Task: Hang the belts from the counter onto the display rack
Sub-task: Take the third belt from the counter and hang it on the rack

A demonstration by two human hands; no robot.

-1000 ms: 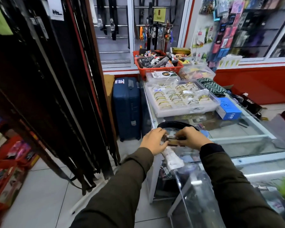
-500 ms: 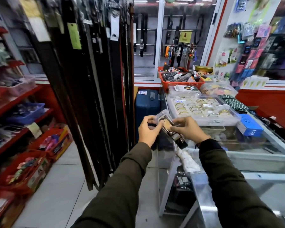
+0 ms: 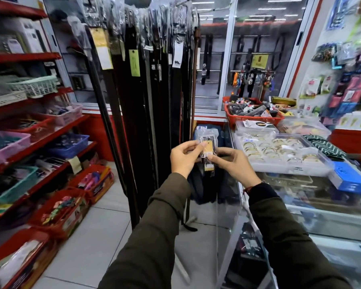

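Hands first: my left hand (image 3: 184,158) and right hand (image 3: 230,164) are both up at chest height, each pinching the plastic-wrapped buckle end of a belt (image 3: 206,142). A tan tag (image 3: 208,148) sits between my fingertips, and the strap hangs down below toward the floor. So the belt is off the counter (image 3: 300,197) and in the air, just in front of the rack (image 3: 154,80), not yet hooked.

By my reading, the task is mid-way for this one belt: picked up, still to be lifted to the top bar and hung. I see no other loose belt on the glass, though part of it is out of view.

The rack is already crowded with dark belts in sleeves, so finding a free hook may take some fiddling. The counter is a glass case carrying a tray of bangles (image 3: 279,149), a blue box (image 3: 349,178) and a red basket (image 3: 252,117). Red shelves (image 3: 29,57) with bins line my left; the floor is pale tile.
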